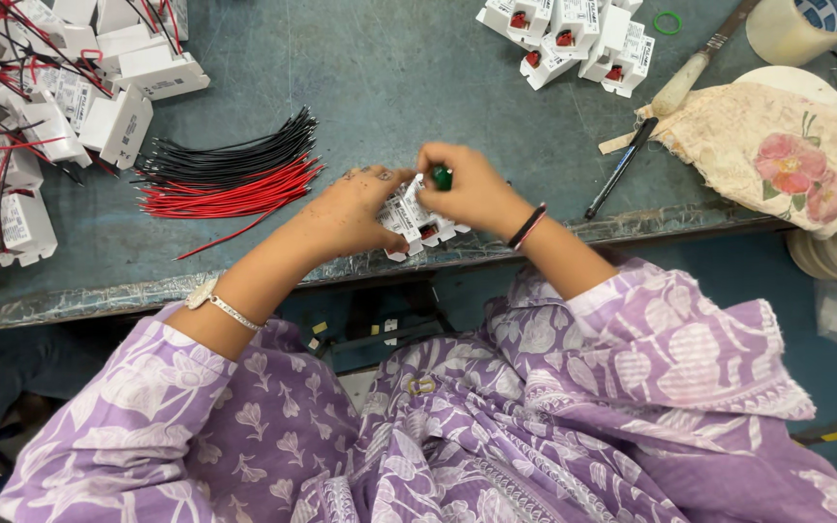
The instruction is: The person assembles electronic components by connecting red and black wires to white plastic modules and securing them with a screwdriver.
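Note:
Near the front edge of the grey-green workbench [380, 77], my left hand [349, 211] grips a small white plastic switch block [411, 221] with a red part on it. My right hand [472, 186] is closed around the shaft of a tool with a green handle [443, 177], whose tip presses down onto the block. Both hands meet over the block, which rests at the bench edge. Purple flowered sleeves cover my arms.
Bundles of black wires [230, 155] and red wires [234, 194] lie to the left. White blocks with wires pile up at the far left [41, 116]; more white blocks [573, 39] sit top centre. A knife [680, 82], pen [622, 165], tape roll [801, 24] and flowered cloth [777, 145] lie to the right.

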